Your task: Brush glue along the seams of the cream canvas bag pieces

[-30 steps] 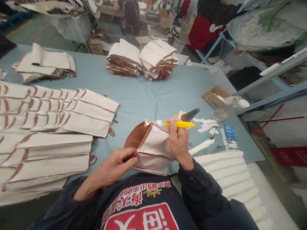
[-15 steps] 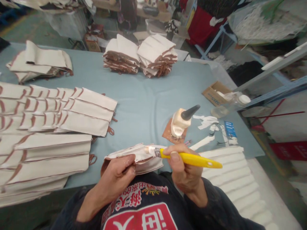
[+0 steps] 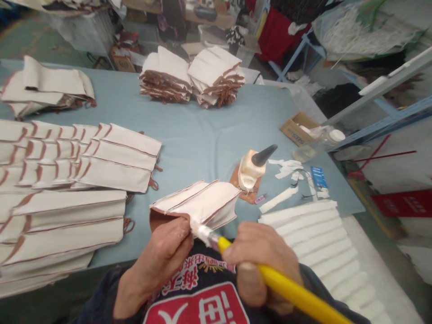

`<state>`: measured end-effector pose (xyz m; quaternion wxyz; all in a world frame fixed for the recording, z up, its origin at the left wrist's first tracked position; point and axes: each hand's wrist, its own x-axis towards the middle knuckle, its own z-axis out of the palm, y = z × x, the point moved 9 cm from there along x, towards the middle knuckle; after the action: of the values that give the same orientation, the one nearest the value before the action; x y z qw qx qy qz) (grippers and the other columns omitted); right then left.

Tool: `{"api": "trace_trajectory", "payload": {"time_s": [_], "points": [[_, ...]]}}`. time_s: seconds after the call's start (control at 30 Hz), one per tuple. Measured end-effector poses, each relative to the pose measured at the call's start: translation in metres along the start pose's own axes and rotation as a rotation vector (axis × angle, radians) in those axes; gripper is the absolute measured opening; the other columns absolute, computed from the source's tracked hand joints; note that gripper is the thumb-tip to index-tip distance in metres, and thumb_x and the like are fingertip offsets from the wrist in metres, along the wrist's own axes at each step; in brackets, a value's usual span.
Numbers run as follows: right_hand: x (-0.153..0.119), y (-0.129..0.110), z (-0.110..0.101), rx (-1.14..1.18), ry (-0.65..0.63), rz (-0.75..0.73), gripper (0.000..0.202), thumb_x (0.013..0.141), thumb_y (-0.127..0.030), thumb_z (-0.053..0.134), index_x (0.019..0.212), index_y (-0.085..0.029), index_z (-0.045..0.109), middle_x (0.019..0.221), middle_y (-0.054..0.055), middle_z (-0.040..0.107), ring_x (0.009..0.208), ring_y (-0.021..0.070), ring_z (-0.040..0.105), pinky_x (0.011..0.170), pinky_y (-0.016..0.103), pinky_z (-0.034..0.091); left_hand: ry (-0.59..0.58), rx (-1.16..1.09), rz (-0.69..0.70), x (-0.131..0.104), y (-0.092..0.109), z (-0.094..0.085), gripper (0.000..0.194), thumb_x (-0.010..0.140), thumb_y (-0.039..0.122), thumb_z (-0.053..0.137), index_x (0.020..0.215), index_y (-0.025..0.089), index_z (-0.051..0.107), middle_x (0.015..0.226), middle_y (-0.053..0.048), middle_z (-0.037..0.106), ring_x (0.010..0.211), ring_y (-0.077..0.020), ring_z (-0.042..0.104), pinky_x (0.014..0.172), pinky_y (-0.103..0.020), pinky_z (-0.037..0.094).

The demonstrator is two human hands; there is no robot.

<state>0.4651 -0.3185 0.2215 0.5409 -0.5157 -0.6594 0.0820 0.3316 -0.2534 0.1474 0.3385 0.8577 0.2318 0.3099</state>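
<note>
My left hand [image 3: 168, 252] pinches the near edge of a cream fabric piece [image 3: 202, 202] with brown lining, which spreads out over the table's near edge. In my right hand [image 3: 266, 265] is a yellow-handled brush [image 3: 297, 292]. Its white-coated bristles touch the fabric's edge just right of my left fingertips. Beyond the fabric, a cream bottle [image 3: 251, 168] with a black nozzle rests on a brown patch [image 3: 254, 196]. A small pink item [image 3: 260, 199] lies beside it.
Overlapping cream pieces [image 3: 118, 157] cover the left of the blue-green table [image 3: 202, 135]. Two stacks [image 3: 165, 74] stand at the back. To the right are white strips [image 3: 280, 199], a cardboard box [image 3: 299, 128], a clear jar [image 3: 305, 150] and a ridged white stack [image 3: 313, 243].
The brush has come nearer to me and down to the fabric's near edge. The fabric piece now shows more of its upper face and brown lining. The view has shifted slightly.
</note>
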Motion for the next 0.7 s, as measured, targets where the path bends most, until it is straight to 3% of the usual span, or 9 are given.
{"api": "trace_trajectory", "payload": {"time_s": [0.07,0.23,0.3,0.4,0.47,0.6,0.7], "points": [[0.004,0.003,-0.006,-0.048,0.058,0.008,0.021,0.108,-0.028,0.044,0.097,-0.029,0.062,0.061,-0.004,0.067,0.046,0.0145,0.058,0.048,0.032,0.051,0.006,0.042,0.018,-0.001,0.000,-0.001,0.027,0.095,0.000,0.049,0.081,0.023,0.051,0.069,0.000,0.061,0.062,-0.0147,0.058,0.061,-0.026,0.044],[0.003,-0.010,0.023,0.006,-0.060,-0.105,0.028,0.108,-0.026,0.039,0.087,-0.025,0.058,0.056,-0.007,0.062,0.041,0.0099,0.051,0.044,0.027,0.045,0.000,0.086,0.102,-0.001,0.002,-0.002,0.026,0.096,0.000,0.046,0.085,0.023,0.053,0.073,-0.002,0.065,0.067,-0.0169,0.063,0.065,-0.026,0.050],[0.002,-0.006,0.023,0.058,-0.020,-0.055,0.031,0.109,-0.027,0.039,0.085,-0.024,0.058,0.055,-0.007,0.061,0.040,0.0090,0.049,0.044,0.026,0.044,0.028,0.108,0.140,-0.001,0.003,-0.005,0.026,0.097,0.000,0.044,0.086,0.022,0.054,0.075,-0.003,0.066,0.070,-0.0175,0.064,0.067,-0.026,0.051],[0.001,0.010,0.010,0.057,0.109,0.047,0.026,0.107,-0.027,0.045,0.089,-0.024,0.063,0.063,-0.005,0.067,0.048,0.0110,0.058,0.051,0.026,0.051,0.040,0.145,0.141,-0.001,-0.001,-0.005,0.024,0.097,-0.001,0.047,0.089,0.020,0.055,0.077,-0.003,0.066,0.070,-0.0172,0.063,0.066,-0.026,0.050],[0.004,0.019,0.004,0.011,0.147,0.069,0.021,0.104,-0.023,0.048,0.091,-0.026,0.065,0.067,-0.004,0.071,0.053,0.0127,0.064,0.054,0.027,0.054,0.039,0.124,0.111,-0.002,-0.007,-0.003,0.024,0.097,-0.001,0.048,0.087,0.020,0.055,0.075,-0.003,0.064,0.068,-0.0165,0.061,0.062,-0.025,0.047],[0.006,0.026,0.018,-0.001,0.006,0.075,0.021,0.104,-0.022,0.048,0.090,-0.026,0.063,0.069,-0.005,0.072,0.057,0.0123,0.068,0.057,0.026,0.055,0.020,-0.085,-0.041,0.000,-0.022,0.003,0.023,0.097,0.003,0.048,0.087,0.020,0.058,0.077,-0.001,0.066,0.067,-0.0140,0.061,0.063,-0.023,0.047],[-0.002,0.037,0.018,0.119,-0.009,0.176,0.022,0.106,-0.025,0.047,0.092,-0.026,0.064,0.070,-0.005,0.070,0.056,0.0121,0.065,0.054,0.026,0.053,0.000,-0.231,-0.249,0.002,-0.039,0.007,0.018,0.100,0.011,0.051,0.089,0.019,0.063,0.077,0.000,0.068,0.065,-0.0129,0.061,0.063,-0.022,0.048]]}}
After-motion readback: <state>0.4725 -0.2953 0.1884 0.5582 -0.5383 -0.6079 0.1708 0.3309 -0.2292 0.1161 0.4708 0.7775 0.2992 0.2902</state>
